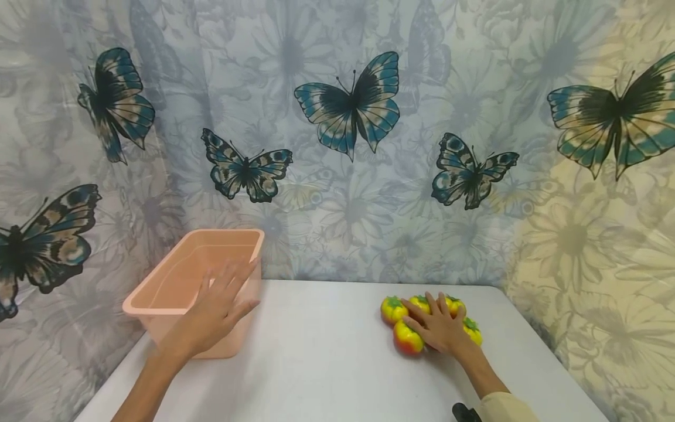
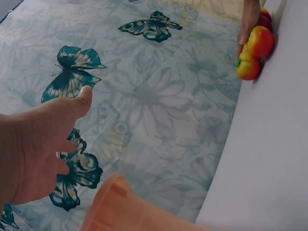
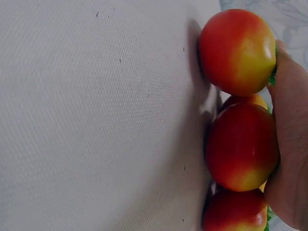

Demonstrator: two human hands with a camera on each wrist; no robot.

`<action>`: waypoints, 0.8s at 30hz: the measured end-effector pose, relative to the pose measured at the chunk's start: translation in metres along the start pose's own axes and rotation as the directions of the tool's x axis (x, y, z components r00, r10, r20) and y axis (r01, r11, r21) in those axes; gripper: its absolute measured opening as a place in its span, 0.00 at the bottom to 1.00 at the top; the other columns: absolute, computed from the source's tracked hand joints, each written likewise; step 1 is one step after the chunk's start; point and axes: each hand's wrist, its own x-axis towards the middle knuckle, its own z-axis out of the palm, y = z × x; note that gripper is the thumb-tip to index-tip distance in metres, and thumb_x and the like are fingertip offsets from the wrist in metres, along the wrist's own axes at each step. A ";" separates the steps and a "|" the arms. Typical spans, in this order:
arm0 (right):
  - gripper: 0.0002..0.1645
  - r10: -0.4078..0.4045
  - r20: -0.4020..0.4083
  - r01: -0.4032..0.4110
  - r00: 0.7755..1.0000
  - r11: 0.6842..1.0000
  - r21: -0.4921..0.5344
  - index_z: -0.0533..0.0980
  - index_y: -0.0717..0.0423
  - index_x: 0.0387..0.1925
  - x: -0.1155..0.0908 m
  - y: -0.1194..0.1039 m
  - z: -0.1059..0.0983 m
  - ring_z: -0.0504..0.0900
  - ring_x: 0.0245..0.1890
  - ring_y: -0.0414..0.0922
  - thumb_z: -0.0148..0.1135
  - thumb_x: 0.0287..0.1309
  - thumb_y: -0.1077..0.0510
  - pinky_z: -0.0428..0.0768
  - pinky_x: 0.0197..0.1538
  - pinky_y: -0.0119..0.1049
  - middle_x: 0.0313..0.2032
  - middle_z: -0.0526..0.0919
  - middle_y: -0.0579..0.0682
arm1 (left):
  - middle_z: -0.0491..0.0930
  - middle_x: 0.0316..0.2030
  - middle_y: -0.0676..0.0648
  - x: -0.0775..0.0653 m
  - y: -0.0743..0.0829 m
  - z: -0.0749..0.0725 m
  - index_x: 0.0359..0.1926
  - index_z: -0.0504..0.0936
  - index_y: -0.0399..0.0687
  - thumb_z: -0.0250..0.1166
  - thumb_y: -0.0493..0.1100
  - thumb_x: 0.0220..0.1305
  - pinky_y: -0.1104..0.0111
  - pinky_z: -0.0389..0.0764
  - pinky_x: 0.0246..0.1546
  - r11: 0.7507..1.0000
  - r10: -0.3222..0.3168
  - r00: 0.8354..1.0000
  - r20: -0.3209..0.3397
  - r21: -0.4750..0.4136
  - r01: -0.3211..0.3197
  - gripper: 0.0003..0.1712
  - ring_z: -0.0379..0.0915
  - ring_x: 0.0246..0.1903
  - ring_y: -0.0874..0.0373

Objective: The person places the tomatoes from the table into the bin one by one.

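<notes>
Over the near right side of a peach plastic tub, my left hand is held with fingers spread and nothing in it. In the left wrist view the tub's rim shows below that hand. My right hand rests, fingers spread, over a cluster of round red-and-yellow fruits with green leafy tops. One fruit is by the thumb, another at the cluster's left. In the right wrist view a dark red fruit sits under the palm; the hand hides parts of several.
A white table carries the tub at left and the fruits at right. Behind it hangs a floral curtain with butterfly prints, wrapping round both sides. A small black object shows beside the right sleeve.
</notes>
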 end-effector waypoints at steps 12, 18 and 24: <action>0.41 0.020 0.002 -0.020 1.000 1.000 -0.007 0.64 0.29 0.78 0.003 0.000 0.002 0.46 0.78 0.82 0.41 0.71 0.22 0.37 0.63 0.92 0.78 0.57 0.73 | 0.61 0.77 0.34 -0.037 -0.054 -0.025 0.82 0.59 0.59 0.67 0.55 0.71 0.25 0.43 0.71 0.997 0.001 0.999 -0.046 0.080 0.003 0.44 0.51 0.76 0.24; 0.41 0.013 0.013 -0.013 1.000 1.000 0.009 0.63 0.26 0.78 0.006 0.005 0.007 0.45 0.78 0.82 0.39 0.70 0.20 0.35 0.63 0.92 0.78 0.57 0.73 | 0.71 0.71 0.31 -0.053 -0.074 -0.027 0.77 0.68 0.55 0.70 0.59 0.66 0.23 0.46 0.68 0.991 -0.069 0.996 0.049 0.121 0.063 0.42 0.62 0.71 0.24; 0.41 0.020 0.000 -0.020 1.000 1.000 0.008 0.65 0.28 0.77 0.006 0.002 0.005 0.47 0.77 0.83 0.41 0.69 0.20 0.36 0.62 0.93 0.77 0.58 0.74 | 0.87 0.50 0.45 -0.051 -0.084 -0.015 0.58 0.83 0.51 0.70 0.61 0.66 0.37 0.75 0.50 0.954 -0.057 0.998 0.041 0.297 0.043 0.27 0.84 0.51 0.43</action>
